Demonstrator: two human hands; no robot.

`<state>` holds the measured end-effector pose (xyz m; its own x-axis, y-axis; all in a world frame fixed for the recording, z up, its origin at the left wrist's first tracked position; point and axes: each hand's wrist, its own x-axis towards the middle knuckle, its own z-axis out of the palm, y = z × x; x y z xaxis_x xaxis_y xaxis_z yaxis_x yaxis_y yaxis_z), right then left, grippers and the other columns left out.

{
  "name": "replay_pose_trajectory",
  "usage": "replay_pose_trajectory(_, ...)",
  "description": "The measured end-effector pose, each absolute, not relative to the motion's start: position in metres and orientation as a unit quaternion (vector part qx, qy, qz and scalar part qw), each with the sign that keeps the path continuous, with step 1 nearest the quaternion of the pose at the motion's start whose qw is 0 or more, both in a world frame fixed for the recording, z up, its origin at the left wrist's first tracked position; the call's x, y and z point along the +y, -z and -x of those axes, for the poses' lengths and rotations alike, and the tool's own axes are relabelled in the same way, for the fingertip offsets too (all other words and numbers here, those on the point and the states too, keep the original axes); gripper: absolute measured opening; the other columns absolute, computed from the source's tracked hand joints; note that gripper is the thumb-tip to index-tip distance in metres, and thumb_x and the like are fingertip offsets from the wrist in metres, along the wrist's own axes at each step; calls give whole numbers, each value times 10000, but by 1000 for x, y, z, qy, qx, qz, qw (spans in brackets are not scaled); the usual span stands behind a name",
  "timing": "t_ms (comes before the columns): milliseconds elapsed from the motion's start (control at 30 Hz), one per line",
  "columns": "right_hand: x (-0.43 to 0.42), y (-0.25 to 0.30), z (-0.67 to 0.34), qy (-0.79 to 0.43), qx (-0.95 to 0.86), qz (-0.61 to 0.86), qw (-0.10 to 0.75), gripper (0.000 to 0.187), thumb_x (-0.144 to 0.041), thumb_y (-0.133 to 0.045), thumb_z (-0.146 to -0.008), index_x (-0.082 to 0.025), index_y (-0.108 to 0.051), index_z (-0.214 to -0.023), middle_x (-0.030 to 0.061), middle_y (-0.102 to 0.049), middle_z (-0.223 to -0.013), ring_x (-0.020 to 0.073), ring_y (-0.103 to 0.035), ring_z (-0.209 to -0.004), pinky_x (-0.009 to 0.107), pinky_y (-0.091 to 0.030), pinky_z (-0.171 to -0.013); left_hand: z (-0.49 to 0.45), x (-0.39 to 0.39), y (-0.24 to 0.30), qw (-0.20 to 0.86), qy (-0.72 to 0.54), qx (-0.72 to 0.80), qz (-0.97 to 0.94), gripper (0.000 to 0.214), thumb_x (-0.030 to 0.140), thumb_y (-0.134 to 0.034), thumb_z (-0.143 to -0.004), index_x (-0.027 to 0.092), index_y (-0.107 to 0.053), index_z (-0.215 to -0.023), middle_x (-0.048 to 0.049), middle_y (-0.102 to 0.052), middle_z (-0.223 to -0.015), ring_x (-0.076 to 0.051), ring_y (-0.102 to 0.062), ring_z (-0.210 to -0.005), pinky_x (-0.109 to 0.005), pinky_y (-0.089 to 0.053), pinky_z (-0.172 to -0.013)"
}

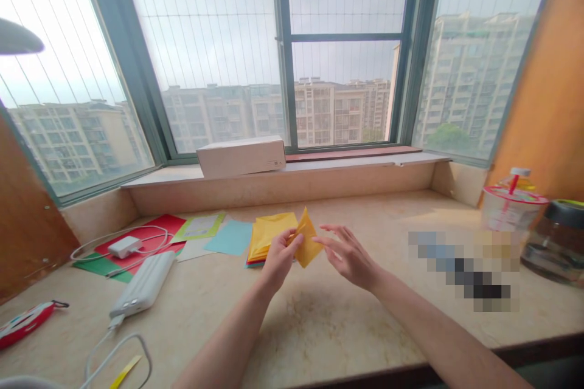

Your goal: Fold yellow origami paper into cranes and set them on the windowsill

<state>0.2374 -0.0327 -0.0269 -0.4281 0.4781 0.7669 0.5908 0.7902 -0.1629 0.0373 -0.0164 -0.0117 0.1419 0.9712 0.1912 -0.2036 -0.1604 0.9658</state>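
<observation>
A small folded piece of yellow paper (308,242), pointed at the top, is held up above the stone counter. My left hand (281,258) pinches its left side between thumb and fingers. At its right edge is my right hand (349,255), fingers spread and the index fingertip touching or very near the paper. Behind my left hand lies a stack of yellow paper pieces (271,232), with blue and red edges showing underneath. A light blue sheet (230,237) rests just left of that stack.
Further left lie red paper (159,228), a green-bordered sheet (199,226), a white charger (125,247) and a power bank (145,282) with cables. A white box (241,157) stands on the windowsill. At right are a lidded cup (513,209), a dark-lidded jar (556,246) and a blurred-out patch.
</observation>
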Motion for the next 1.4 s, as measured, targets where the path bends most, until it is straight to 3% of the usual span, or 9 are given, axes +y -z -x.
replay_pose_trajectory(167,-29,31,-238,4,-864,288,412,405,-111,-528,-914,-306,-597,-1263,95,-465,-1337,199,-569,-1064,386,-536,-892,-41,-22,14,556,-546,375,-502,511,400,-799,-674,179,-534,-1051,-14,-693,-730,-144,-632,-583,-214,-440,-529)
replay_pose_trajectory(300,-29,32,-239,14,-859,290,422,353,-165,-486,-958,-329,-627,-1238,88,-493,-1280,167,-585,-941,351,-557,-801,-48,-27,14,593,-592,370,-402,553,322,-806,-689,219,-460,-1109,-28,-705,-859,-153,-675,-694,-238,-501,-614)
replay_pose_trajectory(433,-32,28,-239,66,-830,321,452,341,-192,-508,-951,-329,-636,-1235,102,-506,-1256,198,-571,-966,388,-555,-806,-51,-36,8,651,-581,292,-391,475,241,-776,-728,200,-506,-1118,-71,-705,-1042,-165,-689,-871,-292,-528,-819)
replay_pose_trajectory(600,-35,24,-237,77,-820,327,463,302,-212,-568,-921,-311,-665,-1189,106,-533,-1250,236,-560,-1039,439,-536,-869,-53,-39,6,660,-534,219,-481,344,227,-731,-769,137,-629,-1085,-115,-679,-1174,-239,-610,-1146,-371,-416,-1060)
replay_pose_trajectory(800,-29,27,-235,-2,-759,366,538,116,-305,-635,-885,-250,-733,-909,103,-497,-1296,254,-534,-1111,480,-479,-942,-55,-33,15,639,-553,220,-488,341,257,-732,-777,149,-660,-1092,-114,-658,-1231,-273,-564,-1213,-428,-396,-1089)
replay_pose_trajectory(900,-26,27,-235,-54,-719,391,572,173,-374,-642,-873,-220,-720,-855,113,-494,-1325,268,-514,-1179,487,-444,-984,-56,-36,14,646,-538,206,-501,323,270,-716,-806,154,-666,-1103,-110,-652,-1242,-276,-542,-1238,-429,-390,-1098)
replay_pose_trajectory(1000,-23,27,-234,-133,-697,377,595,234,-424,-627,-873,-200,-694,-884,121,-588,-1241,254,-559,-1145,435,-479,-941,-57,-41,12,651,-525,195,-512,313,271,-700,-826,162,-673,-1118,-105,-644,-1257,-286,-517,-1263,-440,-391,-1097)
replay_pose_trajectory(1200,-26,26,-229,-251,-664,384,591,275,-452,-618,-865,-180,-664,-878,58,-722,-850,190,-661,-768,331,-522,-744,-58,-41,14,649,-521,204,-515,334,311,-707,-823,167,-671,-1123,-111,-648,-1246,-288,-555,-1222,-447,-405,-1076)
replay_pose_trajectory(1400,-31,21,-230,-195,-646,411,614,261,-443,-630,-837,-187,-665,-794,40,-703,-775,168,-611,-684,293,-503,-661,-61,-41,17,614,-497,277,-547,412,474,-684,-810,116,-680,-1013,-151,-716,-1027,-257,-709,-857,-431,-523,-870)
